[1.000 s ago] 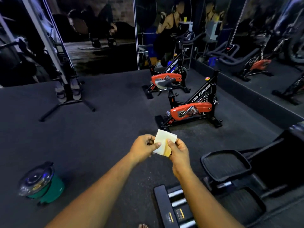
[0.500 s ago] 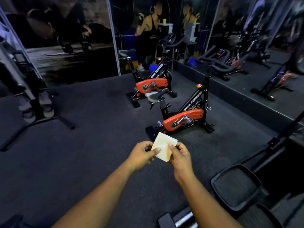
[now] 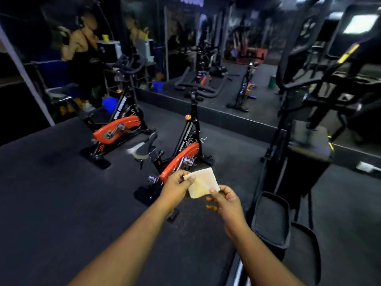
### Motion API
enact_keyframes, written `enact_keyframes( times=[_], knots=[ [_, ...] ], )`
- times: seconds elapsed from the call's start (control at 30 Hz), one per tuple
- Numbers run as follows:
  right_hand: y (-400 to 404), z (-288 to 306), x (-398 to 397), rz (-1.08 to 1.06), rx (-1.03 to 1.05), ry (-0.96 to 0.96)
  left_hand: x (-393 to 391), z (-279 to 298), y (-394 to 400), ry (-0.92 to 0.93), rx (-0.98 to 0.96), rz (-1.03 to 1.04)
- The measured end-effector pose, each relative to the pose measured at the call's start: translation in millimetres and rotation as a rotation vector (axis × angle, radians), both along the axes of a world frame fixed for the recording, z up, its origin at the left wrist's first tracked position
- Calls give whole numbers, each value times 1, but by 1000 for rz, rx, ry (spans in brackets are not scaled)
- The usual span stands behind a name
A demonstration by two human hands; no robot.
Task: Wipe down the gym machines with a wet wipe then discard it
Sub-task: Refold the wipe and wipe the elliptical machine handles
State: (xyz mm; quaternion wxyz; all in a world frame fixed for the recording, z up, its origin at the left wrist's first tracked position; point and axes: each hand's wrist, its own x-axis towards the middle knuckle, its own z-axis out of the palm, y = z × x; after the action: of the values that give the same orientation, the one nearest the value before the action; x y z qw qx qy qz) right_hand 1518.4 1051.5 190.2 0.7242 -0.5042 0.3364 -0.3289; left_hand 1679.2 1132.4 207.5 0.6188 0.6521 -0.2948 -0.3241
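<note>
A pale folded wet wipe (image 3: pixel 203 182) is held out in front of me, above the dark floor. My left hand (image 3: pixel 176 187) pinches its left edge with thumb and fingers. My right hand (image 3: pixel 226 200) pinches its lower right corner. Just beyond the wipe stands a black and orange spin bike (image 3: pixel 181 153) with its saddle to the left. A second orange spin bike (image 3: pixel 117 129) stands further back on the left.
An elliptical machine (image 3: pixel 296 153) with black foot pedals (image 3: pixel 270 219) rises close on my right. A mirror wall (image 3: pixel 237 58) behind a low dark ledge reflects more bikes. A slanted metal post (image 3: pixel 26 79) stands at the far left. Dark rubber floor (image 3: pixel 51 203) spreads to my left.
The view has swung right and closer to the near bike and the elliptical. My hands have pulled a little apart, spreading the wipe, and the green bin at lower left is out of view.
</note>
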Motion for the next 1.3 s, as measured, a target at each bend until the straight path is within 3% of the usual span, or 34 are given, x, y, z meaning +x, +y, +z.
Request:
enact_keyframes(
  times=[0.2,0.43,0.63,0.73,0.83,1.07,1.3],
  knots=[
    [-54,-3,19,-257,-77,-19,29,11,-83,-69,-28,-217],
    [-167,6,55,-277,-2,-164,60,28,-218,-247,-7,-405],
    [-254,10,77,-294,30,-143,80,36,-318,-271,42,-465],
    [-298,9,82,-383,35,-139,84,33,-362,-214,70,-504],
    [-337,11,80,-453,54,-147,85,29,-410,-271,78,-574],
    [-422,22,73,-572,23,-156,87,37,-532,-287,-16,-651],
    [-517,85,102,-717,-96,-273,100,89,-661,-304,-186,-713]
  ],
)
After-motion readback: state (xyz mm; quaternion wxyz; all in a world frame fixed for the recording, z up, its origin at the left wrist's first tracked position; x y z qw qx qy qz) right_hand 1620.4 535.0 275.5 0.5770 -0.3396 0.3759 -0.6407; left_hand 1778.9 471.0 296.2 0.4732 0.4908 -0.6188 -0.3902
